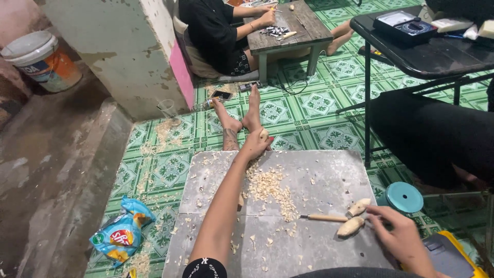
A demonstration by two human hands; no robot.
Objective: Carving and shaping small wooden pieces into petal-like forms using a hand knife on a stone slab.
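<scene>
My left hand [256,144] is clamped on a wood piece [264,134] at the board's [329,170] far edge; shavings [267,186] piled, two blanks [355,217] uncarved by my loosely curled right hand [399,234].

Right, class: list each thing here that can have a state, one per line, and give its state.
Left hand: stretched forward, closed around a small wooden piece.
Right hand: open, fingers beside two carved wooden pieces.
Carving tool: lying flat on the board, unheld.
Wood shavings: scattered across the board.
Snack bag: crumpled on the floor.
Bucket: lid on.
</scene>
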